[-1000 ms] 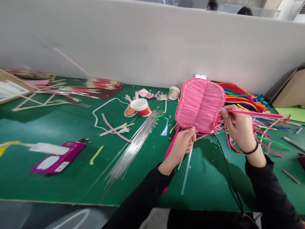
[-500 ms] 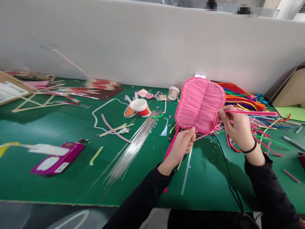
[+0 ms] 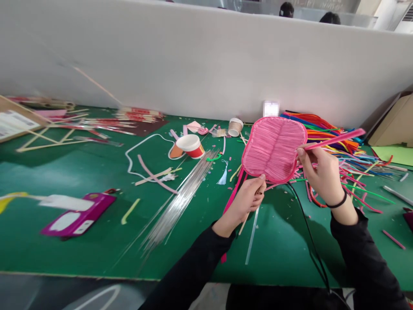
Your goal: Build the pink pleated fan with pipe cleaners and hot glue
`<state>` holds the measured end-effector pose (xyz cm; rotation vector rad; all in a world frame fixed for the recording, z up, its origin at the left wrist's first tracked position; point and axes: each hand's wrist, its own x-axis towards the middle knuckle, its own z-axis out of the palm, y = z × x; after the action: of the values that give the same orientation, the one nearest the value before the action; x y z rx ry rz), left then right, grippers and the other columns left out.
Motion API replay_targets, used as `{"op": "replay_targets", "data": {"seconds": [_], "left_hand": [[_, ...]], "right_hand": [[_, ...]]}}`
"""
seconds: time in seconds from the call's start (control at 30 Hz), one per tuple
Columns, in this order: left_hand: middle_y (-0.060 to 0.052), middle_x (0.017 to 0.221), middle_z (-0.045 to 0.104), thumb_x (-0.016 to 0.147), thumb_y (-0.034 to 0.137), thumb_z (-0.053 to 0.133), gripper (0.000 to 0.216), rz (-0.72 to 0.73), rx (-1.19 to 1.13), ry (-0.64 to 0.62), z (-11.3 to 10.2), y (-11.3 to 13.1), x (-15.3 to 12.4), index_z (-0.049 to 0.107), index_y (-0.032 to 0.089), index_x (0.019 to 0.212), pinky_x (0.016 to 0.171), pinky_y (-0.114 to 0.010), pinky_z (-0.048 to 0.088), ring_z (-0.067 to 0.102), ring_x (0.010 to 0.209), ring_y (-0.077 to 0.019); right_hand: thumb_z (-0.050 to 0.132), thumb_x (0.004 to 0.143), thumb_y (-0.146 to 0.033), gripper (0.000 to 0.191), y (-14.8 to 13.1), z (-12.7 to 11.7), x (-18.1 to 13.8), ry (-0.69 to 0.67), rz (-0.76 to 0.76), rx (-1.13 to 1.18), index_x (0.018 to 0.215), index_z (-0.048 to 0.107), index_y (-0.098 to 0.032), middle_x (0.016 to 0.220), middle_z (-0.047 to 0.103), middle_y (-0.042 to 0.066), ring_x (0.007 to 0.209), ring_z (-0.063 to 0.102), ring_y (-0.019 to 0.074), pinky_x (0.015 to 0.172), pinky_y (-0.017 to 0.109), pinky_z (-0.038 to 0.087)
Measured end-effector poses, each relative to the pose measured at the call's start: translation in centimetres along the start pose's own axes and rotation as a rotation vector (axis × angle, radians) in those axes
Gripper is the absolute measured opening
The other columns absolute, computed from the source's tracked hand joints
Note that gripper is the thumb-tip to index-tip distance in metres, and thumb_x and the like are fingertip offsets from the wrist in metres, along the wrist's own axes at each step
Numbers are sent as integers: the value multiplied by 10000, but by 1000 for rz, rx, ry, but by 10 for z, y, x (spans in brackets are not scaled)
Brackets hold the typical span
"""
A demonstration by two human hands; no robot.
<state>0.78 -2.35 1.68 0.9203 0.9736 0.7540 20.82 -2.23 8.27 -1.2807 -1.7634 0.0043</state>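
A pink fan [image 3: 274,148] with ribbed strips and a fuzzy rim is held up above the table. My left hand [image 3: 250,196] is closed round its bottom, where a thin wooden stick pokes out below the fingers. At the fan's right edge my right hand [image 3: 318,172] pinches a pink pipe cleaner [image 3: 338,140], whose free end sticks out to the right. Under the fan, more pink pipe cleaners [image 3: 234,193] hang past my left wrist. A clear strip [image 3: 252,237] lies below.
Colourful pipe cleaners [image 3: 322,125] pile up behind my right hand. Thin metal wires [image 3: 180,198], a paper cup [image 3: 190,146], a blue tassel [image 3: 223,174] and a purple case [image 3: 80,215] lie leftward on the green table [image 3: 135,254]. A grey partition [image 3: 193,64] stands behind; a black cable [image 3: 306,228] runs down in front.
The fan has dropped slightly and tilted back, its top edge lower. The free end of the pipe cleaner in my right hand has swung upward. My left hand has barely moved.
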Motion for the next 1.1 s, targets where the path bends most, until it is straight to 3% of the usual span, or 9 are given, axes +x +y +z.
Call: {"op": "replay_targets", "data": {"seconds": [0.17, 0.33, 1.1], "left_hand": [[127, 424, 223, 739, 707, 664, 589, -56, -18, -107, -3, 1, -1, 365, 217, 608, 287, -132, 95, 127, 325, -15], [125, 445, 208, 791, 669, 643, 561, -69, -22, -137, -5, -1, 0, 362, 215, 618, 296, -130, 89, 115, 340, -17], [125, 475, 191, 753, 726, 657, 623, 6, 22, -86, -5, -1, -1, 330, 218, 602, 301, -128, 91, 129, 353, -7]], "right_hand": [[500, 1001, -373, 220, 1, 3, -1, 11, -47, -32, 893, 616, -221, 714, 690, 17, 573, 630, 148, 573, 260, 456], [507, 995, -319, 181, 4, 6, -1, -24, -101, -60, 883, 601, -213, 694, 661, 16, 576, 604, 145, 572, 252, 430], [527, 977, -339, 181, 7, 1, 0, -39, -33, -44, 881, 626, -223, 697, 699, 5, 548, 620, 142, 562, 256, 449]]}}
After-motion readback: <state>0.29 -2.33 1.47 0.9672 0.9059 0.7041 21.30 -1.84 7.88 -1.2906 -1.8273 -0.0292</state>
